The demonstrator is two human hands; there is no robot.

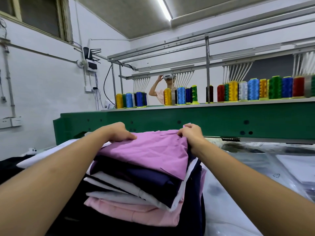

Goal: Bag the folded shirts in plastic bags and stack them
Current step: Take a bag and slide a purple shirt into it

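The room is being lit brightly and evenly by a fluorescent tube point(164, 8) high above and beyond the right hand point(192, 136). Glare is being thrown off the clear plastic bags point(265, 160) to the right of that hand. Soft shadows are being cast under the purple shirt point(150, 150) held between it and the left hand point(119, 132). The metal rails point(187, 38) above both hands are being bowed by the wide lens, and the forearms point(51, 176) behind the hands are being stretched and slightly softened.

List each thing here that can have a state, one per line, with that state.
purple shirt, folded, top of stack, unbagged
left hand, grips its far left edge
right hand, pinches its far right corner
shirt stack, folded, unbagged
plastic bags, lying flat
ceiling light, on
thread spools, upright
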